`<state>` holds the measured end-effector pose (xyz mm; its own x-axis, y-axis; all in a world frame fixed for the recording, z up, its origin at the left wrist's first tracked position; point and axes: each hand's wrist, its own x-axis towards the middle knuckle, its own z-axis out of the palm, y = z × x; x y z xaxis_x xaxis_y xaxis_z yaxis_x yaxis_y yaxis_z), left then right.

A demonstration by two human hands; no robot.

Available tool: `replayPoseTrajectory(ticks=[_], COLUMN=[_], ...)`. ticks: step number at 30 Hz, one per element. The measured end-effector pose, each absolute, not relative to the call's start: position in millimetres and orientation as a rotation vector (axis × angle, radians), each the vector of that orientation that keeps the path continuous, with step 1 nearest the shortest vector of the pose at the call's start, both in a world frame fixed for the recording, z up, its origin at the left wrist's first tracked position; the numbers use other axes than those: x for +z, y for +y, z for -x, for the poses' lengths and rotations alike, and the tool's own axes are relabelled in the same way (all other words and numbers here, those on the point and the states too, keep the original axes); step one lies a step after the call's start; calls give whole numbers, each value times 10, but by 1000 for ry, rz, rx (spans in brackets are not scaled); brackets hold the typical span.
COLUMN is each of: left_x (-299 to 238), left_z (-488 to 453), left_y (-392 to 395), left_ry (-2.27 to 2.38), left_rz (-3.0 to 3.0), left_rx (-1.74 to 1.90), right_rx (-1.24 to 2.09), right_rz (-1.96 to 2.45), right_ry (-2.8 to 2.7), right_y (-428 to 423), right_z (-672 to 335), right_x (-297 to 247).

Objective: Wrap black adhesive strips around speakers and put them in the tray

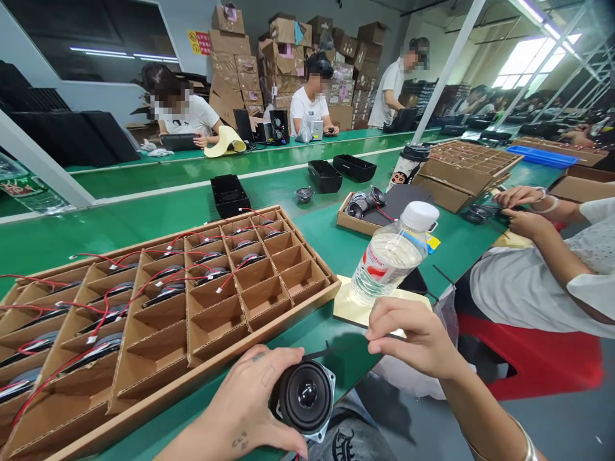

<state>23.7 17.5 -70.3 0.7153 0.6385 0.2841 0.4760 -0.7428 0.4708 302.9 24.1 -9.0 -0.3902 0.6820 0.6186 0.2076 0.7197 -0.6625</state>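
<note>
My left hand [259, 403] grips a small round speaker [307, 394] by its sides near the table's front edge. Its black cone and shiny dome face up, set in a square metal frame. My right hand [413, 336] is raised to the right of the speaker, apart from it, thumb and fingertips pinched together. Whatever may be between those fingertips is too small or hidden to make out. Left of my hands lies a cardboard divider tray [269, 333], with speakers and red wires in many cells and bare cells toward its right side.
A water bottle [389, 256] stands on a yellow pad [346, 301] just behind my right hand. Further back are a box of speakers [343, 218], black housings [324, 176] and a cup [408, 169]. A co-worker's hands [523, 208] work at right; other people sit across the table.
</note>
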Motion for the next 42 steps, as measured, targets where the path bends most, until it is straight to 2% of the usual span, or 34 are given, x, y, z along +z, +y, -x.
replayPoseTrajectory(ticks=[14,32,42], left_x=[-863,-748,-717], left_z=[-153,-239,-259], left_y=[201,197,163], left_ry=[746,803,823], left_rz=[-2767,-2671,-2811], left_rx=[793,626,479], right_rx=[712,785,805], right_rz=[944,974,923], right_ry=[-1821,-1809,-1828], right_y=[105,-131,-255], right_z=[-3235,-3220,-3155], right_x=[-566,-650,-665])
